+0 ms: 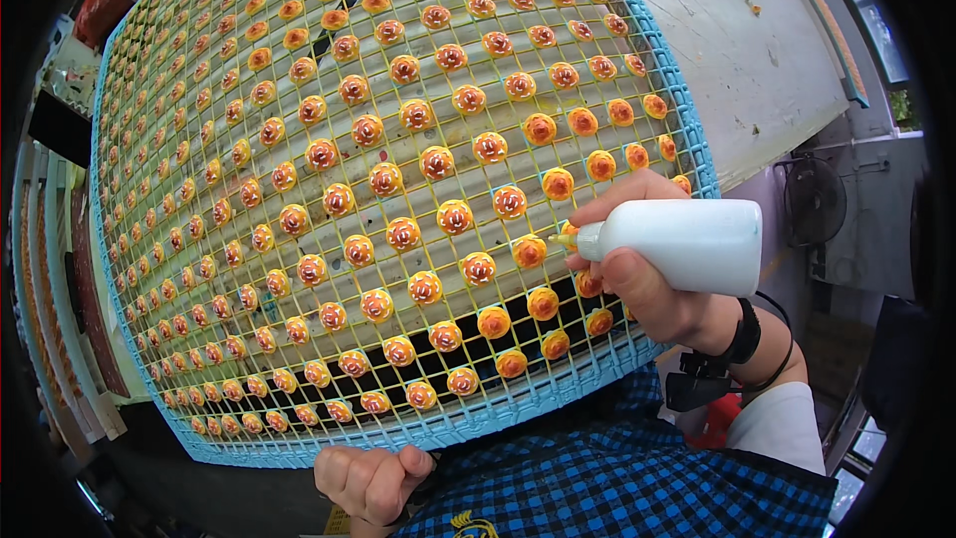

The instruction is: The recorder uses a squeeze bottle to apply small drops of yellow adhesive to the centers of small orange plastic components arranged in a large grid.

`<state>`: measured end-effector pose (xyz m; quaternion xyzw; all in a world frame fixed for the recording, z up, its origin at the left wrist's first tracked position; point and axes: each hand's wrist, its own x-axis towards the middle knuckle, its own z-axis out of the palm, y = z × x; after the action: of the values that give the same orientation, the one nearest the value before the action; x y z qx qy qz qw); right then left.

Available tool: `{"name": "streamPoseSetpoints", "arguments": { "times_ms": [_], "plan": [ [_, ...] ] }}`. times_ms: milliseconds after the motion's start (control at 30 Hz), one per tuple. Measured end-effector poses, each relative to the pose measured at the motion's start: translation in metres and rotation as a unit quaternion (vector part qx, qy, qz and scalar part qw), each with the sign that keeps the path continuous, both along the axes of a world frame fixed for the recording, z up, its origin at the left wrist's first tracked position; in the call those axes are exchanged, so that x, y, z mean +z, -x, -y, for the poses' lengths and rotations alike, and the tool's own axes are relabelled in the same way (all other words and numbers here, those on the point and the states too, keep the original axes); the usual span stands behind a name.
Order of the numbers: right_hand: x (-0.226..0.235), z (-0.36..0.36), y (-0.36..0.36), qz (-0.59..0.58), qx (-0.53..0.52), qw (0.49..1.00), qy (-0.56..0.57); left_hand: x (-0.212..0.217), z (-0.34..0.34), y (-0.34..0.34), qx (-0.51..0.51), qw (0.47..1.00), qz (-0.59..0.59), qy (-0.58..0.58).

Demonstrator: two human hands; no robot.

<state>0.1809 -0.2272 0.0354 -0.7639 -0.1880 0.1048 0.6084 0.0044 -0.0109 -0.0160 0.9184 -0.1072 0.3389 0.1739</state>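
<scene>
A big wire grid tray with a light blue frame point(453, 428) carries rows of small orange and yellow rounded pieces point(438, 161), many topped with white dabs. My right hand point(647, 284) grips a white squeeze bottle point(687, 244) lying sideways. Its yellow nozzle tip point(565, 237) points left at an orange piece point(529, 251) near the tray's right edge. My left hand point(370, 481) is curled into a fist under the tray's near edge, holding nothing I can see.
The tray rests on a worn white table point(742, 50) that stretches to the far right. A black fan point(812, 201) stands lower right of the table. Stacked flat racks point(60, 269) line the left side. My blue checked apron point(617, 478) fills the bottom.
</scene>
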Motion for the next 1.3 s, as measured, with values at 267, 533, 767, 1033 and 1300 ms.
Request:
{"name": "streamPoseSetpoints", "arguments": {
  "times_ms": [267,533,767,1033,1300],
  "plan": [
    [-0.0031,0.0004,-0.0022,0.086,0.023,0.996,0.024,0.0004,0.0010,-0.0016,-0.001,1.000,0.002,0.001],
    [-0.0006,-0.0008,-0.0003,0.022,-0.003,1.000,-0.004,-0.0010,0.0003,0.0002,-0.002,1.000,0.001,0.004],
    [0.0002,-0.0001,-0.0008,0.012,-0.009,1.000,-0.009,-0.0015,-0.0002,0.0001,-0.003,1.000,0.006,0.003],
    [-0.0041,0.0031,-0.0031,0.055,0.008,0.998,-0.001,-0.0007,0.0005,0.0001,-0.002,1.000,0.003,0.004],
    [-0.0034,0.0039,-0.0054,0.077,0.026,0.997,0.011,-0.0003,0.0012,-0.0002,0.000,1.000,0.000,0.005]
  ]
}}
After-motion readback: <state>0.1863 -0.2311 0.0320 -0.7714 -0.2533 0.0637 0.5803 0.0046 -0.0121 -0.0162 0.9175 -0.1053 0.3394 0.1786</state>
